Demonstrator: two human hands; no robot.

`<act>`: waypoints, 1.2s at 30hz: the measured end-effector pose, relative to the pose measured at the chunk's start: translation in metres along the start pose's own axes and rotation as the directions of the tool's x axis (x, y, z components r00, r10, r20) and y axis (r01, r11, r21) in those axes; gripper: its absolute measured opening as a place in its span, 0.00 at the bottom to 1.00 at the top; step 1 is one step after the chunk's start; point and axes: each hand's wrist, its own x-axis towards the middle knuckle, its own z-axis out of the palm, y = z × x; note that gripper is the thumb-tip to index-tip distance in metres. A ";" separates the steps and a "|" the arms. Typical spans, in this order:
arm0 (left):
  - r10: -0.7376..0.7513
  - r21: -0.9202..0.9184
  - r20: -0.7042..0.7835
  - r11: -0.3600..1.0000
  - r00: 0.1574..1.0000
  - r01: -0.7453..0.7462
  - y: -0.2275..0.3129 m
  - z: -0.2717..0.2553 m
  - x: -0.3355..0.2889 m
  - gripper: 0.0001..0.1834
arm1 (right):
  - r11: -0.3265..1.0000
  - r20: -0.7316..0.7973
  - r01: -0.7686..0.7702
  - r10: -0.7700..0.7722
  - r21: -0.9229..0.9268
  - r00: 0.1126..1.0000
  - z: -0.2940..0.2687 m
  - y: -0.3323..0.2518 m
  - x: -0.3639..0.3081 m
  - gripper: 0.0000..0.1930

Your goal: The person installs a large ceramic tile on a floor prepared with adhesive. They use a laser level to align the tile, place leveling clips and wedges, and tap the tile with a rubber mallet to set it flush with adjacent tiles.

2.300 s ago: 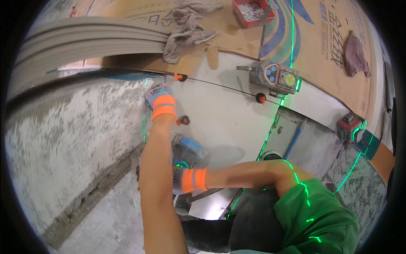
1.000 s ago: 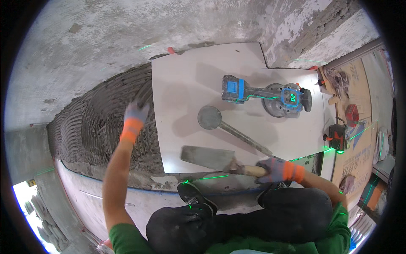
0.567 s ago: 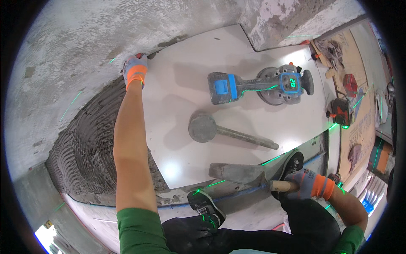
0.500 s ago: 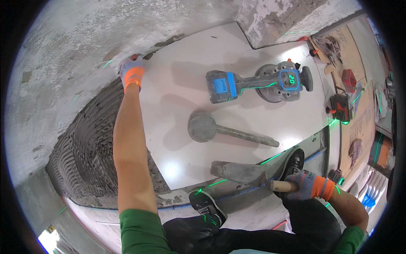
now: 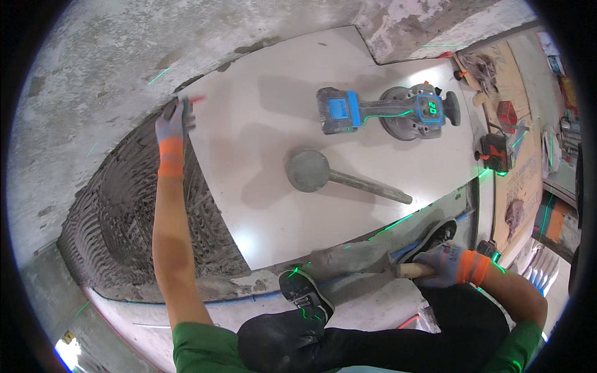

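Note:
My left hand (image 5: 172, 121), in a grey and orange glove, is closed at the left edge of a large white tile (image 5: 261, 211), near the wall. A small red piece (image 5: 198, 98) sticks out from its fingers, too blurred to name. Under that forearm spreads combed grey mortar (image 5: 124, 205). My right hand (image 5: 443, 264), gloved alike, is wrapped round the wooden handle of a trowel (image 5: 413, 270). The blade points left over the tile's near edge and blends with the concrete. On the tile lie a rubber mallet (image 5: 309, 171) and a blue-and-grey cordless suction tool (image 5: 398, 113) with a lit display.
A rough plastered wall (image 5: 124, 68) curves along the far left side. To the right, a laser level (image 5: 495, 152) stands beside a red block (image 5: 507, 114) and brown cardboard (image 5: 513, 180). Green laser lines cross the area. My shoes (image 5: 305, 292) are at the tile's near edge.
My left hand has drawn left and nearer, away from the wall, with the red piece showing more. The trowel stays in my right hand, its blade blurred. The view has shifted slightly.

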 end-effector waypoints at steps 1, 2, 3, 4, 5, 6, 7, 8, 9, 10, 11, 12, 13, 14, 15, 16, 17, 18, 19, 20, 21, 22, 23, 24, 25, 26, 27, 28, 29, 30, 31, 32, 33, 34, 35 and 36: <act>-0.023 -0.075 0.087 0.997 0.996 0.029 -0.004 -0.007 -0.018 0.15 | 0.994 -0.065 0.064 -0.070 -0.085 0.995 0.005 0.005 0.004 0.21; -0.063 -0.148 0.174 0.985 0.983 0.090 -0.007 -0.010 -0.035 0.16 | 0.975 -0.114 0.129 -0.151 -0.181 0.982 0.011 0.011 0.014 0.21; -0.023 -0.186 0.245 0.980 0.969 0.071 -0.007 -0.010 -0.049 0.16 | 0.942 -0.152 0.185 -0.234 -0.280 0.960 0.017 0.017 0.025 0.21; 0.005 -0.217 0.317 0.974 0.948 0.068 -0.005 -0.009 -0.061 0.16 | 0.933 0.012 0.128 -0.131 -0.336 0.991 0.023 0.025 0.039 0.22; 0.030 -0.250 0.378 0.966 0.925 0.071 -0.001 -0.007 -0.071 0.16 | 0.912 0.042 0.146 -0.140 -0.383 0.989 0.028 0.033 0.050 0.23; 0.060 -0.204 0.416 0.979 0.907 0.029 0.003 -0.001 -0.079 0.15 | 0.887 0.120 0.127 -0.081 -0.445 0.989 0.032 0.040 0.062 0.23; 0.077 -0.158 0.448 0.987 0.891 -0.006 0.007 0.004 -0.087 0.14 | 0.856 0.209 0.117 -0.011 -0.503 0.978 0.037 0.046 0.072 0.23; 0.129 -0.129 0.491 0.989 0.861 -0.075 0.011 0.011 -0.093 0.14 | 0.862 0.214 0.106 0.002 -0.495 0.977 0.039 0.053 0.081 0.24; 0.090 -0.111 0.494 0.993 0.865 -0.041 0.014 0.016 -0.098 0.13 | 0.867 0.233 0.099 0.021 -0.488 0.972 0.042 0.058 0.090 0.24; 0.081 -0.103 0.510 0.994 0.856 -0.033 0.016 0.020 -0.102 0.12 | 0.870 0.274 0.115 0.024 -0.480 0.961 0.045 0.062 0.097 0.24; 0.083 -0.119 0.534 0.993 0.842 -0.022 0.016 0.022 -0.105 0.11 | 0.872 0.235 0.116 -0.001 -0.476 0.972 0.049 0.064 0.102 0.25; -0.001 -0.110 0.528 0.991 0.849 0.070 0.014 0.024 -0.109 0.07 | 0.869 0.214 0.139 -0.040 -0.475 0.976 0.053 0.064 0.106 0.25; -0.031 0.064 0.514 0.998 0.857 -0.002 0.011 0.024 -0.111 0.07 | 0.860 0.157 0.168 -0.104 -0.481 0.982 0.056 0.063 0.109 0.26; -0.060 0.219 0.512 0.974 0.857 -0.062 0.007 0.026 -0.112 0.06 | 0.825 0.114 0.157 -0.113 -0.543 0.987 0.058 0.061 0.110 0.26; -0.129 0.371 0.489 0.926 0.862 -0.072 0.002 0.027 -0.111 0.06 | 0.785 0.032 0.137 -0.148 -0.604 0.988 0.057 0.059 0.109 0.25; -0.149 0.517 0.432 0.849 0.889 -0.110 -0.003 0.029 -0.113 0.09 | 0.735 0.024 0.118 -0.137 -0.667 0.990 0.053 0.056 0.107 0.25; -0.110 0.602 0.433 0.774 0.894 -0.197 -0.008 0.032 -0.114 0.10 | 0.823 -0.210 0.053 -0.205 -0.565 0.956 0.043 0.053 0.103 0.23; -0.074 0.677 0.441 0.682 0.894 -0.277 -0.014 0.035 -0.116 0.10 | 0.893 -0.367 0.015 -0.201 -0.451 0.908 0.029 0.052 0.099 0.21; -0.051 0.735 0.451 0.588 0.891 -0.338 -0.018 0.039 -0.118 0.11 | 0.941 -0.479 -0.030 -0.143 -0.336 0.866 0.010 0.050 0.095 0.18; -0.121 0.813 0.457 0.459 0.881 -0.359 -0.020 0.043 -0.119 0.14 | 0.998 -0.587 0.058 -0.037 0.016 0.808 -0.016 0.050 0.089 0.19; -0.134 0.834 0.459 0.407 0.878 -0.373 -0.021 0.047 -0.120 0.16 | 0.930 -0.614 0.131 0.117 0.344 0.781 -0.045 0.049 0.085 0.21; -0.148 0.851 0.458 0.358 0.877 -0.384 -0.020 0.051 -0.123 0.17 | 0.751 -0.538 0.175 0.271 0.637 0.798 -0.072 0.046 0.084 0.24; -0.193 0.877 0.440 0.301 0.877 -0.373 -0.018 0.053 -0.125 0.19 | 0.498 -0.447 0.241 0.348 0.833 0.824 -0.099 0.042 0.087 0.26; -0.207 0.880 0.445 0.282 0.871 -0.383 -0.014 0.055 -0.126 0.22 | 0.302 -0.339 0.223 0.418 0.927 0.843 -0.123 0.038 0.093 0.29; -0.252 0.893 0.434 0.251 0.865 -0.374 -0.008 0.056 -0.128 0.24 | 0.097 -0.263 0.245 0.449 0.965 0.854 -0.141 0.033 0.100 0.32; -0.295 0.898 0.429 0.242 0.854 -0.368 -0.003 0.056 -0.130 0.27 | 0.069 -0.254 0.251 0.449 0.966 0.857 -0.150 0.026 0.110 0.33; -0.189 0.849 0.520 0.217 0.833 -0.481 0.004 0.054 -0.134 0.30 | 0.044 -0.258 0.269 0.468 0.962 0.845 -0.158 0.020 0.121 0.34; -0.077 0.780 0.615 0.203 0.785 -0.592 0.010 0.052 -0.141 0.33 | 0.018 -0.264 0.290 0.472 0.957 0.841 -0.163 0.016 0.130 0.36; -0.023 0.737 0.668 0.158 0.743 -0.658 0.015 0.053 -0.148 0.36 | 0.001 -0.268 0.310 0.507 0.951 0.820 -0.164 0.014 0.136 0.36; 0.099 0.558 0.773 0.365 0.627 -0.745 0.018 0.057 -0.153 0.39 | -0.015 -0.276 0.333 0.527 0.943 0.804 -0.164 0.013 0.141 0.36; 0.192 0.381 0.817 0.528 0.544 -0.759 0.020 0.064 -0.161 0.42 | -0.025 -0.285 0.363 0.570 0.931 0.771 -0.163 0.013 0.145 0.36; 0.300 0.180 0.830 0.654 0.470 -0.735 0.020 0.072 -0.168 0.45 | -0.001 -0.336 0.406 0.559 0.914 0.758 -0.162 0.015 0.144 0.32; 0.301 0.196 0.824 0.643 0.480 -0.740 0.019 0.081 -0.176 0.45 | -0.042 -0.316 0.396 0.528 0.917 0.788 -0.160 0.016 0.144 0.31; 0.306 0.214 0.816 0.629 0.490 -0.748 0.017 0.090 -0.184 0.45 | -0.074 -0.313 0.402 0.506 0.913 0.804 -0.159 0.019 0.141 0.30; 0.308 0.223 0.819 0.607 0.484 -0.763 0.016 0.095 -0.188 0.45 | -0.099 -0.346 0.435 0.461 0.895 0.817 -0.158 0.023 0.136 0.29; 0.340 0.191 0.787 0.658 0.515 -0.728 0.016 0.096 -0.191 0.43 | -0.073 -0.368 0.448 0.461 0.891 0.808 -0.156 0.027 0.132 0.27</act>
